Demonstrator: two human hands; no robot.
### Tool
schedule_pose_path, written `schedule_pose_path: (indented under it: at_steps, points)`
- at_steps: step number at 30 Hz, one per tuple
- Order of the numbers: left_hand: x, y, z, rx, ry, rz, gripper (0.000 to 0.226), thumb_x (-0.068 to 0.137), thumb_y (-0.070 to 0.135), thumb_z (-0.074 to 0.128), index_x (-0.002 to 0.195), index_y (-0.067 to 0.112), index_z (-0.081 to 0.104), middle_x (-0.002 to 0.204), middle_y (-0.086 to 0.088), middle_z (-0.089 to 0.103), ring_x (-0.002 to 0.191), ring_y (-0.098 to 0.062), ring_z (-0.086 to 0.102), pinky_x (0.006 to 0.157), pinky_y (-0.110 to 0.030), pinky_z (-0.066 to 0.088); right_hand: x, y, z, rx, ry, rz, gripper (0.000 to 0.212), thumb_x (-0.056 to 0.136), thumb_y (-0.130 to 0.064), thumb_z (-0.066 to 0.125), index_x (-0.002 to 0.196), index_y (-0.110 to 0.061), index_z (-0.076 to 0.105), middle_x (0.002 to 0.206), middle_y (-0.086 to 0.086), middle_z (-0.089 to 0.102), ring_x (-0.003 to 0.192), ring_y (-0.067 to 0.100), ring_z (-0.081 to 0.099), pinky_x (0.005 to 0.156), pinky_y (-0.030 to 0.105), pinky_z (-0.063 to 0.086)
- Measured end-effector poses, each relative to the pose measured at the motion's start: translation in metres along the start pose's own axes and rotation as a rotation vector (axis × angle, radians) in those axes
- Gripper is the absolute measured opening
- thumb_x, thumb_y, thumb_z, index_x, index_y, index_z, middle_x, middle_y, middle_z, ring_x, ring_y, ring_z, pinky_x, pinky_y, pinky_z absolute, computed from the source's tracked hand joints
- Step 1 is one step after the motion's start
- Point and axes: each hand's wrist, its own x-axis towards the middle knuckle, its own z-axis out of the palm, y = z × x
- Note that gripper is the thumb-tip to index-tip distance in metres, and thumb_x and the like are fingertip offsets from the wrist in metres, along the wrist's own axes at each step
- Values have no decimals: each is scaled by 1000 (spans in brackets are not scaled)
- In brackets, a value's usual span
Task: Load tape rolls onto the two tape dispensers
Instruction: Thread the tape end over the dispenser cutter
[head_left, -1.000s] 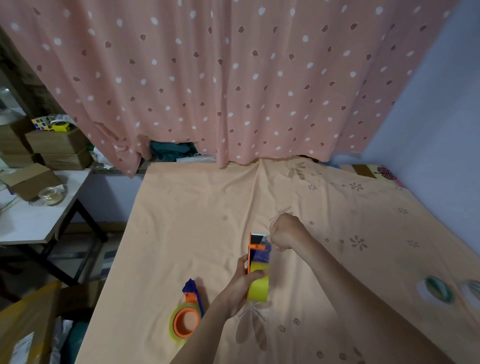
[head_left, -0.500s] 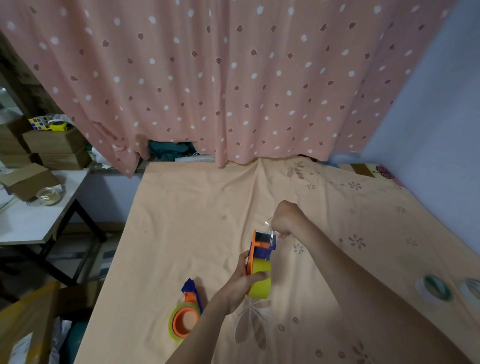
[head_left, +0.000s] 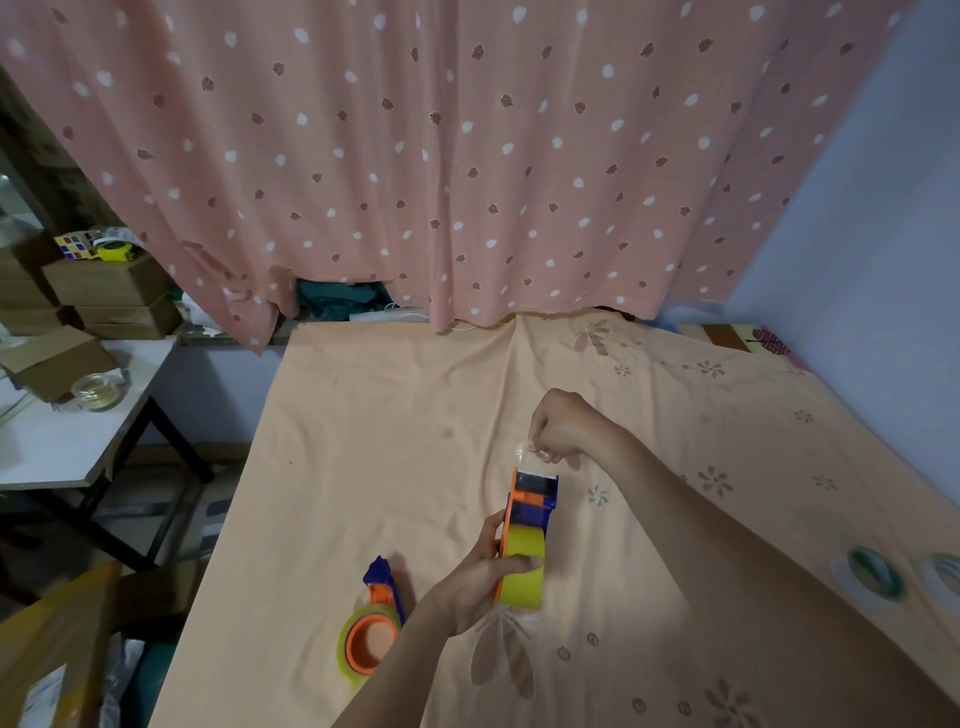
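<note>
Bed (head_left: 415, 415) w/ peach floral sheet carries everything; pink dotted curtain (head_left: 467, 156) hangs behind.

Held dispenser (head_left: 527, 514), orange/blue, is up off the sheet, long axis running away from the person: yellow tape roll (head_left: 523, 571) at the near end, cutter end far. Left hand (head_left: 483, 582) wraps the roll end, thumb pressed on the roll's face.

Right hand (head_left: 563, 428) sits just beyond the cutter end, fingers pinched on the clear tape end (head_left: 521, 448), which stands above the cutter. So tape lies from roll twd the right hand, along the dispenser's axis; right hand is the one nearer the cutter. Prob. next: lay the strip down over the blade.

Second dispenser (head_left: 376, 629), roll already on it, lies on the sheet left of the left wrist. Two spare rolls (head_left: 875, 574) sit well apart at right.
</note>
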Motion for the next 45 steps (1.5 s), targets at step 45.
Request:
schedule_pose_path:
  at_steps: [45]
  points:
    - [-37,23,-19,-258,-307,-144,83,56,20,94,130,4,59,114,-15,71,100,-27,70,86,-38,57,0,49,-14,516,-111,26,27,87,8,53,87,-10,73,69,13,60,55,18,55,65,33,57]
